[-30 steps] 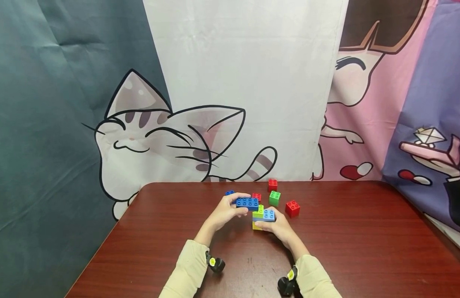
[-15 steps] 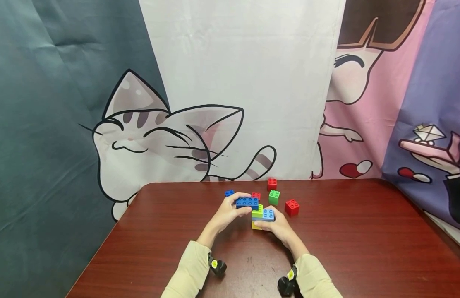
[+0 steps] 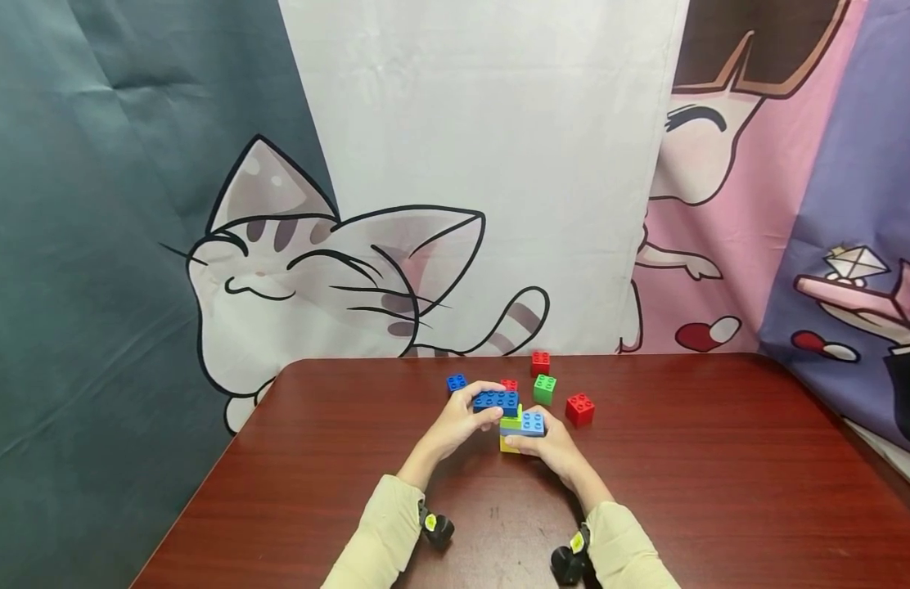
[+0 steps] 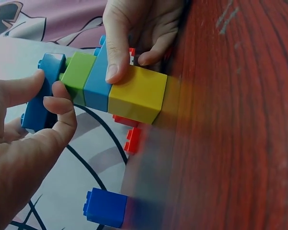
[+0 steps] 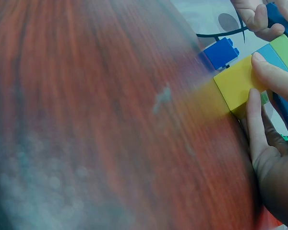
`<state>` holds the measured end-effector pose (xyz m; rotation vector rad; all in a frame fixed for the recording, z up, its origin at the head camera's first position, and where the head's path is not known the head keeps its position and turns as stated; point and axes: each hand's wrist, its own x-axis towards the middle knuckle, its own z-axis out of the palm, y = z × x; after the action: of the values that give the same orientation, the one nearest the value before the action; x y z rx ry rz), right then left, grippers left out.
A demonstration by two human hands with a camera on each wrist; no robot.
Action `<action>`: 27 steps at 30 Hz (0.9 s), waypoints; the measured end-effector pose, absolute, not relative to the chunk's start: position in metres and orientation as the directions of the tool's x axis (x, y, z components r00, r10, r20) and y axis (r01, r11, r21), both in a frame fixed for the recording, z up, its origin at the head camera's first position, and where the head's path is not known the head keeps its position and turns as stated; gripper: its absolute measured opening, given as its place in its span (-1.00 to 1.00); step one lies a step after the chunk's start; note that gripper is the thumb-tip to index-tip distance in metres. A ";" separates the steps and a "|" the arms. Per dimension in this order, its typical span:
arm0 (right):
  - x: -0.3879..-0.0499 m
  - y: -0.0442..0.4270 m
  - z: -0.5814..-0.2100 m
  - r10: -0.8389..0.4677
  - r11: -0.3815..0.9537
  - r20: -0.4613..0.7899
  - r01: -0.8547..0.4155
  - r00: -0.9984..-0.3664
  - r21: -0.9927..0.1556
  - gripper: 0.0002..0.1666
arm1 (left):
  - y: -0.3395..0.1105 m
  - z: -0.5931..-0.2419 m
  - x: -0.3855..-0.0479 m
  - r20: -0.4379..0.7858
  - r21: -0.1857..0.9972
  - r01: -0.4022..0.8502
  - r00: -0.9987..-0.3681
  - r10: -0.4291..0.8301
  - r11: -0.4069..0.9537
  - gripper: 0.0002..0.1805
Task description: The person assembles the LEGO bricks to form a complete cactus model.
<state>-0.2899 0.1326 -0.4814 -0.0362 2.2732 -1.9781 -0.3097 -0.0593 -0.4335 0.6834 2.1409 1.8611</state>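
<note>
The left hand (image 3: 457, 420) is pinching the long blue brick (image 3: 496, 402) at the stack's (image 3: 520, 429) 11 o'clock, by its lime end. The right hand's (image 3: 551, 447) grip is clasping the stack. On the tabletop (image 3: 300, 474), the green brick (image 3: 544, 390) is sitting at the stack's 1 o'clock, the small blue brick (image 3: 456, 383) at 10.

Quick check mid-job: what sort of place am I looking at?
Probably an indoor play or recording corner: a glossy red-brown wood-grain table, a wrinkled fabric backdrop printed with a cartoon cat, and a long blue studded plastic brick in the left hand.
</note>
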 end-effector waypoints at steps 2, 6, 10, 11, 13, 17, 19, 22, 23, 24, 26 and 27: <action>-0.289 0.134 -0.481 -0.103 0.150 -0.077 0.062 -0.992 -0.987 -0.42 | -0.059 -0.433 -0.310 0.135 0.975 0.202 -0.867 0.479 0.091 -0.55; -0.288 0.134 -0.481 -0.094 0.163 -0.080 0.064 -0.992 -0.985 -0.42 | -0.058 -0.433 -0.309 0.131 0.972 0.207 -0.874 0.469 0.115 -0.56; -0.287 0.133 -0.481 -0.087 0.168 -0.090 0.074 -0.992 -0.983 -0.43 | -0.058 -0.434 -0.307 0.121 0.972 0.197 -0.884 0.452 0.125 -0.54; -0.287 0.133 -0.481 -0.086 0.169 -0.091 0.075 -0.992 -0.983 -0.43 | -0.058 -0.433 -0.307 0.121 0.973 0.196 -0.886 0.448 0.125 -0.54; -0.287 0.133 -0.481 -0.084 0.170 -0.087 0.072 -0.993 -0.983 -0.43 | -0.057 -0.433 -0.307 0.129 0.970 0.205 -0.888 0.441 0.130 -0.54; -0.288 0.133 -0.481 -0.085 0.165 -0.074 0.059 -0.994 -0.984 -0.43 | -0.055 -0.433 -0.308 0.159 0.958 0.245 -0.887 0.433 0.149 -0.55; -0.288 0.133 -0.481 -0.090 0.162 -0.072 0.057 -0.993 -0.985 -0.43 | -0.054 -0.433 -0.309 0.170 0.952 0.260 -0.887 0.429 0.161 -0.56; -0.288 0.133 -0.481 -0.087 0.155 -0.081 0.066 -0.993 -0.986 -0.44 | -0.053 -0.434 -0.309 0.166 0.951 0.258 -0.892 0.421 0.172 -0.58; -0.288 0.133 -0.481 -0.090 0.161 -0.076 0.060 -0.993 -0.985 -0.44 | -0.053 -0.434 -0.309 0.162 0.951 0.254 -0.894 0.418 0.176 -0.59; -0.288 0.133 -0.481 -0.090 0.161 -0.076 0.061 -0.993 -0.985 -0.45 | -0.052 -0.433 -0.309 0.159 0.950 0.253 -0.896 0.414 0.182 -0.60; -0.288 0.133 -0.481 -0.088 0.160 -0.074 0.059 -0.993 -0.985 -0.45 | -0.051 -0.432 -0.308 0.151 0.951 0.245 -0.901 0.407 0.189 -0.62; -0.288 0.132 -0.481 -0.088 0.163 -0.072 0.057 -0.993 -0.985 -0.45 | -0.051 -0.431 -0.308 0.148 0.951 0.242 -0.903 0.404 0.192 -0.62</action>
<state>-0.2883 0.1325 -0.4814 -0.0311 2.3073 -1.9624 -0.3078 -0.0510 -0.4312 0.6322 2.3175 1.8073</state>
